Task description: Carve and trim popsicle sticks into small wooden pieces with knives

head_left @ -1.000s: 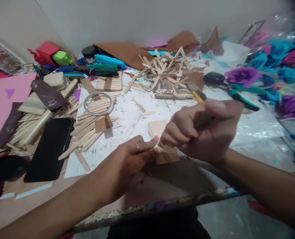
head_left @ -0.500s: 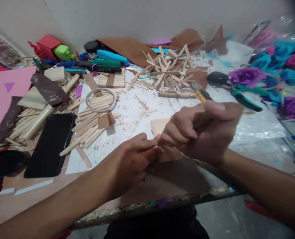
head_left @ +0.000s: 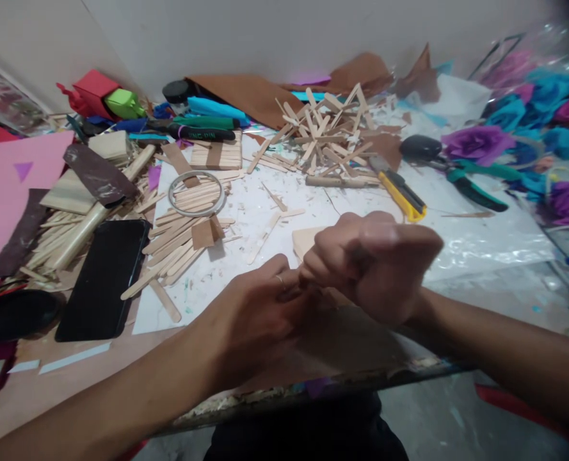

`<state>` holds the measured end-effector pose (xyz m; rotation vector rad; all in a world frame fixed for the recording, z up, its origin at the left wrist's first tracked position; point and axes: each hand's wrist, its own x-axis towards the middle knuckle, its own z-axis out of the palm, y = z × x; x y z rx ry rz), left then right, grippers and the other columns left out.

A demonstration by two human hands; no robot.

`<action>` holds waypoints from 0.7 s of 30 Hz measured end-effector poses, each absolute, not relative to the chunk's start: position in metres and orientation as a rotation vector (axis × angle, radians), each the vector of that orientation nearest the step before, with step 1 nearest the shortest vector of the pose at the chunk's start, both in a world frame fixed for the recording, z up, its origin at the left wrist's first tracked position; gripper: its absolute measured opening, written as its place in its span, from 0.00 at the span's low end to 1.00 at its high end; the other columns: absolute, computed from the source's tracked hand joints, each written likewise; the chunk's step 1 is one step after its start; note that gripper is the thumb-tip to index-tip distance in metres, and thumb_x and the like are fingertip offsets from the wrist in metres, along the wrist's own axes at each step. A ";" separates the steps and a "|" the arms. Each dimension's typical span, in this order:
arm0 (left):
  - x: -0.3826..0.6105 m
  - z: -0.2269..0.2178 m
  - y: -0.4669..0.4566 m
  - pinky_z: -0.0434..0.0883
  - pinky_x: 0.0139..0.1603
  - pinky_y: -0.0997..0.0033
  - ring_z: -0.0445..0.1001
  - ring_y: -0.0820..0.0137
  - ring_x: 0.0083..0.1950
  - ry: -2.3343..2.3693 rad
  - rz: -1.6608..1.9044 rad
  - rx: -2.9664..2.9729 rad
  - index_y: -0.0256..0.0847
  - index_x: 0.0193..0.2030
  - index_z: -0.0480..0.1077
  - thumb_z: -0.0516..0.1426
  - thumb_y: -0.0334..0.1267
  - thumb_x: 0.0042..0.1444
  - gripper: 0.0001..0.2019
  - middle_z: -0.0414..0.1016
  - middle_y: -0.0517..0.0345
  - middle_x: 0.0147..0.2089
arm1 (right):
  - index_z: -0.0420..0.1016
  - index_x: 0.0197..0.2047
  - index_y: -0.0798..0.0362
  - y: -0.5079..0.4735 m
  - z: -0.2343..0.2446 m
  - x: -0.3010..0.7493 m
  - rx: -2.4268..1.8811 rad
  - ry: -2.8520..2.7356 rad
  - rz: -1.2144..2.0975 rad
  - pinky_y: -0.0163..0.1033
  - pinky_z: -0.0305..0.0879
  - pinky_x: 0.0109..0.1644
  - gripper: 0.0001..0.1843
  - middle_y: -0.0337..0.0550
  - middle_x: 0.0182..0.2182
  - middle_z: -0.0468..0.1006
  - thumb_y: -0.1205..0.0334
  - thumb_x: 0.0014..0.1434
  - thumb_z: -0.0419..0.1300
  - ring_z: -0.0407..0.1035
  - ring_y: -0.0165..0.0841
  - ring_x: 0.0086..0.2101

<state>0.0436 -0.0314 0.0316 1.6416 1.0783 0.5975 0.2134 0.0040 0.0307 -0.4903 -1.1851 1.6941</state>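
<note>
At the left of the frame a black phone [head_left: 104, 282] lies flat on the tabletop [head_left: 29, 403], and between it and the centre spreads a fan of wooden sticks [head_left: 173, 256] with a metal ring [head_left: 171, 194] resting on top. Both sit clear of the work, so there seems no need to shift them.

At lower centre the left hand [head_left: 260, 314] has its fingers bent inward; its tips are hidden, so whether they pinch anything cannot be told. Its likely best use is to steady from the side, tips tucked back from the line of any push.

Just right of centre, a pale wooden block [head_left: 306, 241] shows behind the knuckles, and a brown piece [head_left: 338, 297] shows in part below them, near the front edge. Pressing over a firm, flat backing would probably guard against bending or tearing that piece.

The right hand [head_left: 375, 262] is curled into a fist, thumb side up, against the left fingers; what it may enclose is hidden. Short, measured force with a braced wrist looks safer than one hard shove, since a slip could meet those fingers.

Farther right, a yellow cutter [head_left: 404, 195] lies within easy reach, apart from both hands.
</note>
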 end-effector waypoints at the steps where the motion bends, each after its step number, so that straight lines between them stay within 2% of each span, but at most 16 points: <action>1: 0.043 0.033 -0.032 0.71 0.53 0.57 0.74 0.57 0.52 1.066 0.579 1.694 0.47 0.45 0.79 0.63 0.38 0.58 0.08 0.79 0.53 0.49 | 0.55 0.15 0.51 0.004 0.028 0.212 -0.477 -1.189 1.685 0.36 0.43 0.21 0.31 0.31 0.13 0.51 0.48 0.65 0.59 0.44 0.24 0.16; 4: 0.040 0.033 -0.030 0.68 0.57 0.53 0.73 0.54 0.56 1.000 0.524 1.911 0.47 0.46 0.79 0.63 0.36 0.58 0.09 0.78 0.52 0.53 | 0.55 0.14 0.50 0.006 0.034 0.213 -0.413 -1.176 1.737 0.36 0.43 0.20 0.32 0.31 0.11 0.51 0.45 0.64 0.59 0.44 0.24 0.15; 8: 0.038 0.030 -0.027 0.69 0.56 0.50 0.73 0.52 0.57 0.891 0.410 2.535 0.41 0.52 0.78 0.59 0.34 0.63 0.12 0.79 0.48 0.56 | 0.50 0.12 0.50 0.010 0.062 0.223 -0.521 -1.152 1.797 0.37 0.45 0.22 0.37 0.30 0.10 0.49 0.45 0.56 0.68 0.45 0.24 0.15; 12: 0.035 0.024 -0.027 0.71 0.59 0.48 0.72 0.51 0.63 0.886 0.454 2.758 0.41 0.52 0.78 0.57 0.35 0.65 0.12 0.77 0.49 0.59 | 0.48 0.14 0.50 0.013 0.069 0.234 -0.470 -1.094 1.744 0.37 0.42 0.20 0.37 0.30 0.11 0.47 0.41 0.62 0.62 0.39 0.24 0.14; 15: 0.031 0.019 -0.026 0.70 0.63 0.47 0.70 0.51 0.67 0.885 0.458 2.741 0.45 0.54 0.78 0.58 0.38 0.64 0.13 0.75 0.51 0.64 | 0.50 0.15 0.50 0.014 0.057 0.234 -0.425 -1.112 1.838 0.37 0.43 0.21 0.34 0.30 0.12 0.47 0.43 0.64 0.59 0.41 0.25 0.15; 21: 0.031 0.020 -0.023 0.75 0.58 0.47 0.75 0.51 0.61 0.836 0.464 2.728 0.41 0.56 0.78 0.58 0.38 0.65 0.15 0.75 0.43 0.63 | 0.51 0.16 0.50 0.012 0.047 0.228 -0.395 -1.135 1.854 0.36 0.45 0.22 0.32 0.31 0.12 0.49 0.46 0.66 0.57 0.43 0.25 0.16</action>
